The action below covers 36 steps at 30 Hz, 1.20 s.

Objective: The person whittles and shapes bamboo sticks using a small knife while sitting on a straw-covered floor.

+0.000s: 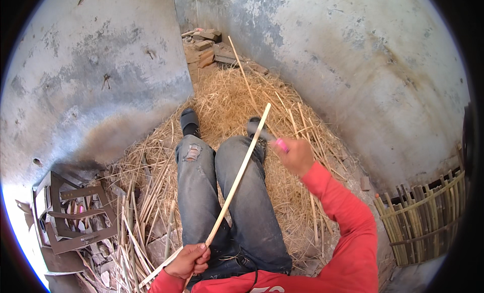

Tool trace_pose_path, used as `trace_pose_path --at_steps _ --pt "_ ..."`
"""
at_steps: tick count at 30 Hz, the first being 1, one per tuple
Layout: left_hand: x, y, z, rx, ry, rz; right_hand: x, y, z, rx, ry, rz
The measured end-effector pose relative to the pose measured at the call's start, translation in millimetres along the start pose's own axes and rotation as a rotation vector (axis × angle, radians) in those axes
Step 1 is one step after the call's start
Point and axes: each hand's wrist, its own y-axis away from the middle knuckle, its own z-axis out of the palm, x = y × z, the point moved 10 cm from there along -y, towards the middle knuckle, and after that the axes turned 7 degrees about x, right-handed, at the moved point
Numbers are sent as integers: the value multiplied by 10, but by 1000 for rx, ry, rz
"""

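A long pale strip, which looks like split bamboo or wood, slants up across my legs. My left hand is closed around its lower part, close to my lap. In my closed right hand is a knife with a pink handle. Its blade is smeared by motion and lies at or beside the strip near its far end; I cannot tell whether they touch. My jeans are beneath the strip, worn through at the left knee.
Shavings cover the floor around my feet. Loose strips lie to the left and more along the right wall. A dark broken frame stands at left, a slatted bamboo panel at right. Bricks are piled at the back between bare walls.
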Motion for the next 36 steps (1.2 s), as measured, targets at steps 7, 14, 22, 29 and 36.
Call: trace_pose_path --at_steps 7,14,22,29,36 --pt "-14 -86 140 -216 228 -166 -551 510 314 -131 -44 -111" --pt "-72 -103 192 -293 342 -213 -1032 781 441 -292 -38 -350" --pt "-98 -80 191 -351 470 -259 -194 90 266 -159 51 21" --pt "-17 -146 87 -55 97 -31 -1083 823 456 -416 27 -233" --pt "87 -127 83 93 -113 110 -1008 852 376 -270 36 -313"
